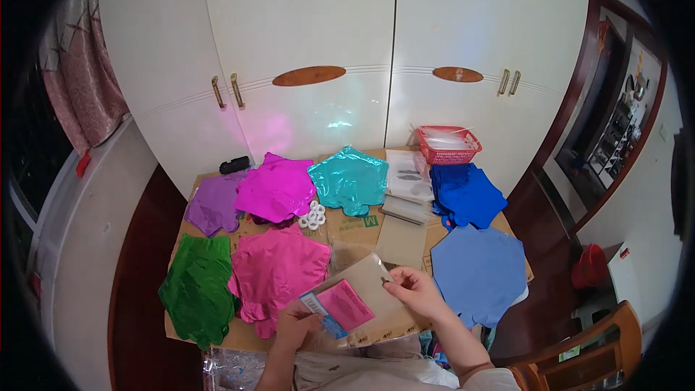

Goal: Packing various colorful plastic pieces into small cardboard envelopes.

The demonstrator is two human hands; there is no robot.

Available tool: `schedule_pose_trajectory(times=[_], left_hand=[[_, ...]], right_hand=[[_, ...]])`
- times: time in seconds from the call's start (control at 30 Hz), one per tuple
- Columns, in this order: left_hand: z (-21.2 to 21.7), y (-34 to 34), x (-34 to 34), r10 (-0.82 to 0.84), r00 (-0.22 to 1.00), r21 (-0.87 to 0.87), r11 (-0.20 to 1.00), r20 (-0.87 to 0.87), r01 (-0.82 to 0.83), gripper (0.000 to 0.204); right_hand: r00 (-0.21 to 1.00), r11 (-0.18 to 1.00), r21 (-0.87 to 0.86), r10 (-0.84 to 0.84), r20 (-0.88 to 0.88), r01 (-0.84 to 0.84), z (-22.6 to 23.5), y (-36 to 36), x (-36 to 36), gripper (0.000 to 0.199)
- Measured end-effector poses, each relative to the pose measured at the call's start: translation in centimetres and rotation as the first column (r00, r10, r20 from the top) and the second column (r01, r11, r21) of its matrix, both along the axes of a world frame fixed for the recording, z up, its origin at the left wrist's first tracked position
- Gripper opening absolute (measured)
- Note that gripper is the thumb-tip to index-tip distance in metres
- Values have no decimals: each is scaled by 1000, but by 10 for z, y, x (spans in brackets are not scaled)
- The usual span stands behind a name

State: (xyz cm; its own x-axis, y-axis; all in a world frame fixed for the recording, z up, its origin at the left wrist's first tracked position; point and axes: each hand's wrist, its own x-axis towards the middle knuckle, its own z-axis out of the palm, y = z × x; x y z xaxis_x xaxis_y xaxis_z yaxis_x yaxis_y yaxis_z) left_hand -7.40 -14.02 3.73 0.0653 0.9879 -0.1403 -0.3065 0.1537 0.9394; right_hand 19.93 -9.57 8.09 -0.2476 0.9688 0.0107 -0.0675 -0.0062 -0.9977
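Near the front of the cardboard-covered table I hold a clear plastic bag (376, 297). Inside it, or lying against it, are a folded pink foil piece (347, 305) and a blue-and-white printed card (324, 313). My left hand (295, 323) is closed on the bag's lower left side, by the card. With thumb and fingers, my right hand (414, 291) pinches the bag's upper right edge, where a small dark mark or piece shows. A stack of flat pink foil balloons (279, 271) lies just left of the bag. Light blue flat balloons (479, 275) lie right of my right hand.
Green (197, 286), purple (215, 204), magenta (275, 187), teal (352, 181) and dark blue (469, 194) flat foil balloons ring the table. White ribbon rolls (313, 216) sit mid-table. A red basket (449, 146) stands at the back; a wooden chair (586, 347) is front right.
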Motion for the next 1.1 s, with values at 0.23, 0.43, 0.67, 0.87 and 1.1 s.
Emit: schedule_pose_trajectory(times=[0.23,0.43,0.67,0.87,1.1], left_hand=[[-14,3,21,-87,951,-28,996,-297,82,11],[6,2,20,105,627,257,953,-772,158,24],[20,78,-1,416,214,467,792,-884,392,13],[-1,155,-5,466,22,427,792,-885,437,13],[0,203,55,423,-7,329,714,-906,618,12]], right_hand=[[970,994,-60,-78,229,94,-5,35,28,10],[897,999,-40,-15,441,37,-40,85,72,13],[580,738,659,-476,661,-146,-30,80,36,30],[488,735,539,-322,811,-411,-36,5,0,40],[469,687,631,-451,759,-360,-61,-19,-4,37]])
